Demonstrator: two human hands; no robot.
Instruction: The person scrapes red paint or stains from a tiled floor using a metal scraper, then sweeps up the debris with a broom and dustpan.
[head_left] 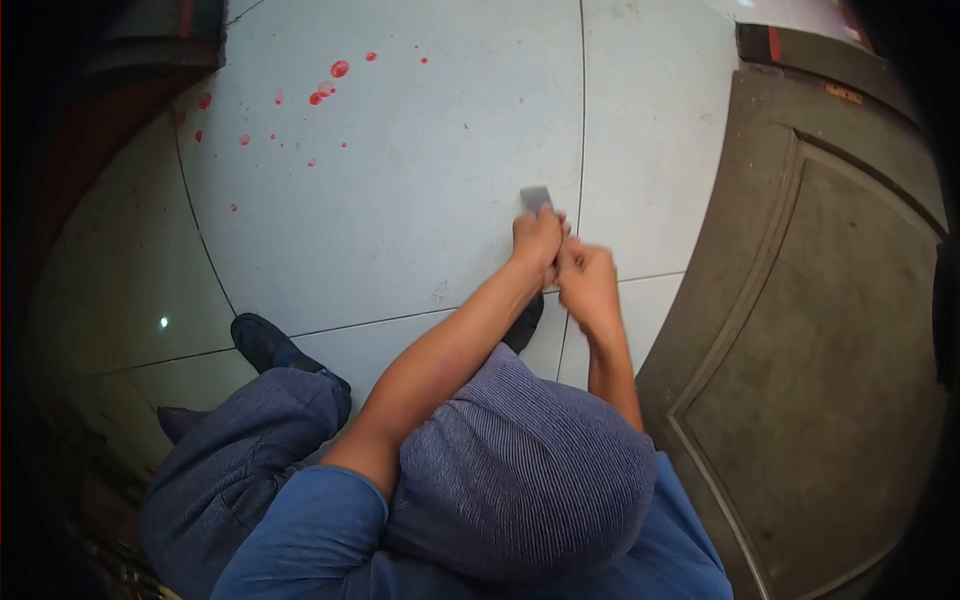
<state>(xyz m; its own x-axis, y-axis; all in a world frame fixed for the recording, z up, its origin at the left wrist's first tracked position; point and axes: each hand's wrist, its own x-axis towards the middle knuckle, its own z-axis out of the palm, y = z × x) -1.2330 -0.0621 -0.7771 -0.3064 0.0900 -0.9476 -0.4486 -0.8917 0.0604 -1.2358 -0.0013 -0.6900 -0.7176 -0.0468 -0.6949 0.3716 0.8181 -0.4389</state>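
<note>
Both hands together at frame centre: left hand (537,240) clamped on a small grey scraper (535,197), blade against floor tile (400,200); right hand (587,282) closed beside it. Scraper likely light, stiff; grip by handle. Red paint spots (330,85) upper left.

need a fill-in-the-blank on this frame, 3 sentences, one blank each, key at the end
1. The left hand grips a flat grey scraper blade against the ____ floor.
2. The spots on the floor are ____ in colour.
3. The right hand lies next to a ____ door.

Missing words: tiled; red; brown
</note>
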